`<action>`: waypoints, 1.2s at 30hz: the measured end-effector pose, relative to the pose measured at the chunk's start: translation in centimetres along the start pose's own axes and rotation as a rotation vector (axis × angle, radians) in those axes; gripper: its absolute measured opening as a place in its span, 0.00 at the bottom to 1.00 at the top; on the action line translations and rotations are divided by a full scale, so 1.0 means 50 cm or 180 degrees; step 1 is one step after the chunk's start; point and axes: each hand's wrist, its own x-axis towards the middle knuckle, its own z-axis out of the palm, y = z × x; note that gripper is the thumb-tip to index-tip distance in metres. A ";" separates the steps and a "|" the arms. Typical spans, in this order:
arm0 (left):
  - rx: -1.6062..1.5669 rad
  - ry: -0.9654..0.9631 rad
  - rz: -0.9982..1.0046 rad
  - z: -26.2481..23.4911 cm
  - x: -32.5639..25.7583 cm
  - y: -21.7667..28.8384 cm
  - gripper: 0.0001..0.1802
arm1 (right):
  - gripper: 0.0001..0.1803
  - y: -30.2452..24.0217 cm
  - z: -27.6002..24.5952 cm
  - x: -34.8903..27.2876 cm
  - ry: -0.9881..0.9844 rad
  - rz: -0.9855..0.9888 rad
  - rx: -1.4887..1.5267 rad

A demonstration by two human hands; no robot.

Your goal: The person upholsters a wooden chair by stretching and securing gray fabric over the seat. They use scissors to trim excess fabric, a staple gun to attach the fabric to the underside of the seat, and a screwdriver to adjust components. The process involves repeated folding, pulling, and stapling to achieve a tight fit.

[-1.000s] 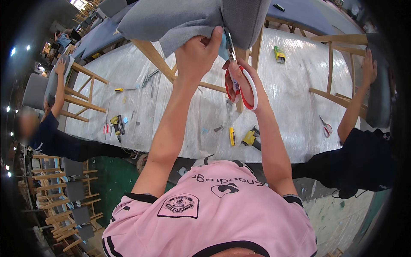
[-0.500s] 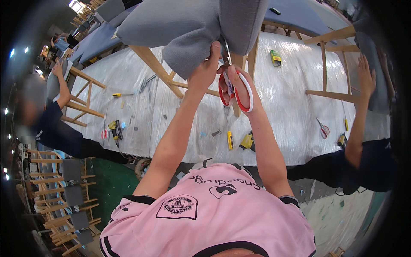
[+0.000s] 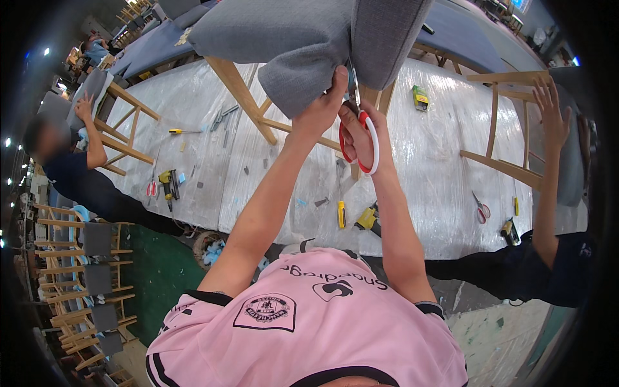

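Note:
A grey upholstered chair [image 3: 277,29] with wooden legs stands in front of me. Closed round the red-and-white handles of a pair of scissors [image 3: 370,151], my right hand [image 3: 382,138] points the blades up into the gap between two grey padded parts. My left hand [image 3: 317,115] pinches the edge of a loose grey fabric flap [image 3: 290,77] beside the blades. The blade tips are hidden in the gap.
A plastic-covered table holds a yellow screwdriver [image 3: 342,215], a staple gun [image 3: 369,219], a green-yellow box [image 3: 420,98] and another pair of scissors [image 3: 481,209]. Co-workers handle chairs at left and right. Chair frames [image 3: 97,284] are stacked at lower left.
The scissors' handle loops have come closer together, and the blades remain in the gap. My left hand keeps its hold on the fabric. The whole view has shifted slightly.

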 end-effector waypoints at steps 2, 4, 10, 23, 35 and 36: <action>-0.0082 0.0014 -0.0158 0.006 -0.004 -0.013 0.24 | 0.13 0.007 0.002 0.000 0.0019 -0.0051 0.0043; -0.0088 -0.0088 -0.0354 0.001 -0.003 -0.002 0.24 | 0.14 0.024 0.005 -0.006 -0.0003 -0.0085 0.0193; 0.0097 -0.0468 0.0785 -0.060 -0.009 0.011 0.13 | 0.14 0.097 -0.059 -0.086 0.0130 -0.0007 -0.0372; 0.1562 -0.0425 0.2678 -0.152 0.164 0.039 0.30 | 0.15 0.190 -0.048 -0.161 0.0805 -0.0144 -0.0997; 0.0543 -0.2038 0.2210 -0.142 0.301 -0.012 0.30 | 0.25 0.572 0.017 -0.215 -0.0349 0.1580 -0.3800; 0.0466 -0.1990 0.2196 -0.121 0.297 -0.013 0.29 | 0.27 0.671 0.009 -0.235 -0.0287 0.1489 -0.3663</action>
